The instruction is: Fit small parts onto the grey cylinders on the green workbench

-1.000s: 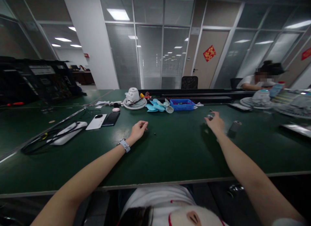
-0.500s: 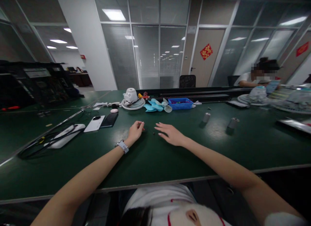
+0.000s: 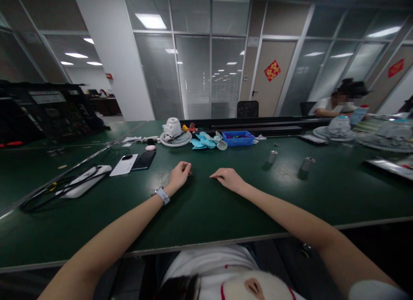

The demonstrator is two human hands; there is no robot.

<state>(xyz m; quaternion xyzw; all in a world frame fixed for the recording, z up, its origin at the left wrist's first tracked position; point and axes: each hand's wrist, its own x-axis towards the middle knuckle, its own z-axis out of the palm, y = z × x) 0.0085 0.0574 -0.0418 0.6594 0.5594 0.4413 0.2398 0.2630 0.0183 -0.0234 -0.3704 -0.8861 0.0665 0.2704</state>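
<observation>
The left hand is pinching something tiny, probably light and slippery; the right hand, at its 3 o'clock, is curling fingertips down on the table.

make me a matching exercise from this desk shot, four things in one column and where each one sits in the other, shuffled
Things:
1. blue tray
2. white phone
3. two metal cylinders
4. wristwatch

Places:
A. on the arm of the left hand
B. flat on the green table, left of both hands, beside a black phone
C. far side of the table, right of the light blue fan blades
D. upright on the table, beyond and right of the right hand

Pairs: 1-C, 2-B, 3-D, 4-A
</observation>
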